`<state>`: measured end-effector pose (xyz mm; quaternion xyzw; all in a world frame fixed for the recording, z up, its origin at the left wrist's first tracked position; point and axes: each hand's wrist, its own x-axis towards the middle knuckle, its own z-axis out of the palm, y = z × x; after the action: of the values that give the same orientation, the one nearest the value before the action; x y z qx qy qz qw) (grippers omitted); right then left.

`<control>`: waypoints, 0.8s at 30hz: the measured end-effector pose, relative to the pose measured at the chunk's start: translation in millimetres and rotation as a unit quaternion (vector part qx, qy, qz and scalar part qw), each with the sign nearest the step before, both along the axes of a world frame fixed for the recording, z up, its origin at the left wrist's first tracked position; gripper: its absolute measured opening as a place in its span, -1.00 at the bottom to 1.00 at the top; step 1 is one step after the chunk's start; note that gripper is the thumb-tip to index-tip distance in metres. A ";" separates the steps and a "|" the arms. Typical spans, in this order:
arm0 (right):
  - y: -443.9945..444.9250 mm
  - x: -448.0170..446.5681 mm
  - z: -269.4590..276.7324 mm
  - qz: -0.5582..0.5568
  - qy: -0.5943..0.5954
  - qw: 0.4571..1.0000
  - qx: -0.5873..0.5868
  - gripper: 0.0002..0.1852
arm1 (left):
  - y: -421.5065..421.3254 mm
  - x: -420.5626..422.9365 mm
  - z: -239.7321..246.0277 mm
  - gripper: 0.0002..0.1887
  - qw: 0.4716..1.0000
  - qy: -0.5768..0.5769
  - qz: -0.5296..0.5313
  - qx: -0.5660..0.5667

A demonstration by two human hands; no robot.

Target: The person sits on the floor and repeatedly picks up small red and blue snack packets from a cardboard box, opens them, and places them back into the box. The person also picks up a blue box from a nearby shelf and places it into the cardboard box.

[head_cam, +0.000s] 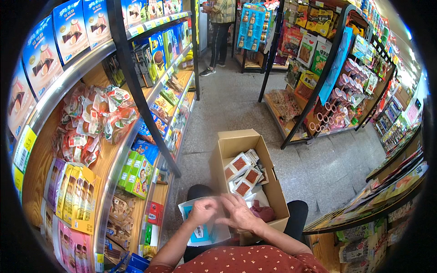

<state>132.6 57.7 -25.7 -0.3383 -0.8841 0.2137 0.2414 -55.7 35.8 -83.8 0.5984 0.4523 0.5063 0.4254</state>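
On my lap lies a clear plastic bag (223, 235) with a bright blue printed packet (199, 230) in or under it; which of the two I cannot tell. My left hand (203, 211) is curled, its fingers closed on the top of the bag. Just right of it, my right hand (240, 214) spreads its fingers and thumb by the bag's right edge, slightly blurred. Between my knees stands an open cardboard box (278, 201). Inside are several small clear packets with reddish-brown contents (244, 187) and a dark red bundle (263, 211), partly hidden by my right hand.
Close on my left rises a store shelf (116, 150) with boxed snacks, wrapped items (99, 116) and green boxes (136, 174). Another snack rack (286, 133) stands ahead on the right. A low display (372, 201) curves beside my right side. Up the tiled aisle (232, 105) stands a person (220, 34).
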 end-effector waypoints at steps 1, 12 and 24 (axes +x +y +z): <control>-1.7 -0.4 2.1 -0.003 -0.006 1.000 0.011 -0.19 | -0.2 -0.7 -1.9 -0.85 0.999 -0.041 0.012 -0.017; -13.8 -20.4 2.1 -0.020 -0.010 0.999 0.033 -0.80 | -12.6 9.7 25.7 -0.86 0.989 0.058 0.100 0.090; 0.1 -13.2 28.9 -0.155 0.079 0.965 -0.196 -0.77 | -62.8 -42.4 26.9 -0.54 0.894 0.286 0.339 0.063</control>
<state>119.5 57.8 3.2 -0.4943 -0.7396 0.3688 0.2695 -98.1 -27.0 -56.9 0.5530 0.6973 0.4541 0.0414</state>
